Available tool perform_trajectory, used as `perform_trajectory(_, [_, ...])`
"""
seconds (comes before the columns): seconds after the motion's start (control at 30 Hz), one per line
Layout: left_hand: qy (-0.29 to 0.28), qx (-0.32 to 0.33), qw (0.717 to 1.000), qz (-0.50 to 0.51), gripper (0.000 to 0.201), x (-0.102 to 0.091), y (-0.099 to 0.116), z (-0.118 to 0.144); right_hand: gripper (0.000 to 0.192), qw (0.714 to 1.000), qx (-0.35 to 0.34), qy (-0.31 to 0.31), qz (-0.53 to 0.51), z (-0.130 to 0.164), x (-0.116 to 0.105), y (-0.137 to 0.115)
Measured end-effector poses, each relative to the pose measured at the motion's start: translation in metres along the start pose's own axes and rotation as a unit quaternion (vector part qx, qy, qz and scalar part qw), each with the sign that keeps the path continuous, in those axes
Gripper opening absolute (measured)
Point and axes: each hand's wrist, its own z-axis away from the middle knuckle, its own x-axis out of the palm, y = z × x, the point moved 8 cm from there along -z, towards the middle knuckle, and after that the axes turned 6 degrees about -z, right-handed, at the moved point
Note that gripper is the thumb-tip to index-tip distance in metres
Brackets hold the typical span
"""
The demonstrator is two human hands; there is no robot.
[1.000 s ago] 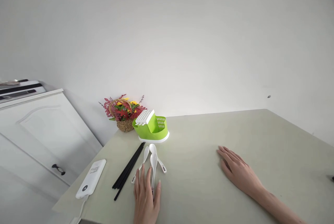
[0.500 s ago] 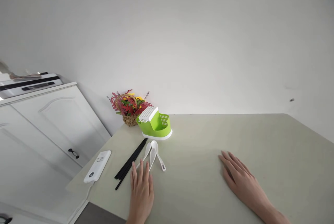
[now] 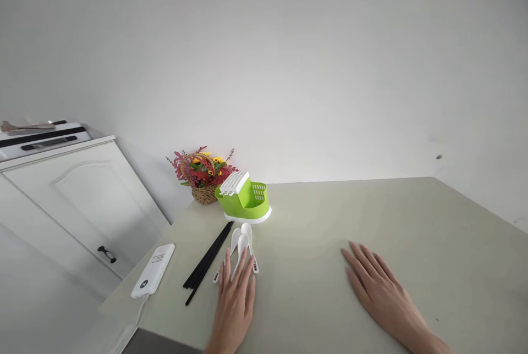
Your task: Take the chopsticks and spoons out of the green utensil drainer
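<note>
My left hand (image 3: 235, 299) reaches over the handles of three white spoons (image 3: 242, 244), fingers stretched out and slightly apart. Its fingertips cover part of the handles; whether they touch them I cannot tell. Left of the spoons lies a bundle of black chopsticks (image 3: 209, 258), slanting away from me. Just beyond the spoons stands a green utensil holder (image 3: 244, 205) with a white slotted lid over its left part and a white base. My right hand (image 3: 375, 288) rests palm down on the pale table (image 3: 313, 233), fingers spread, with nothing in it.
A white power bank (image 3: 153, 270) with a cable lies at the table's left edge. Behind the holder sits a wicker basket of artificial flowers (image 3: 204, 175). White cabinets (image 3: 82, 200) stand to the left, and a plain wall (image 3: 330, 68) rises behind the table.
My left hand has shifted right over the spoon handles, and the spoons now lie a little differently. My right hand's fingers are spread wider. The view has moved slightly.
</note>
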Motion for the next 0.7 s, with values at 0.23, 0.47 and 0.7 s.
perform_trajectory(0.23, [-0.005,0.035,0.999,0.004,0.061,0.009,-0.002,0.007,0.067,0.999,-0.013,0.02,0.042,0.018,0.007,-0.008])
perform_trajectory(0.47, [0.031,0.031,0.999,-0.032,0.057,0.017,-0.007,0.015,0.067,0.999,-0.012,0.021,-0.041,0.017,0.008,0.001])
perform_trajectory(0.7, [0.097,0.031,0.993,-0.063,0.053,0.02,-0.01,0.017,0.067,0.998,-0.053,-0.021,-0.009,0.019,0.005,-0.01])
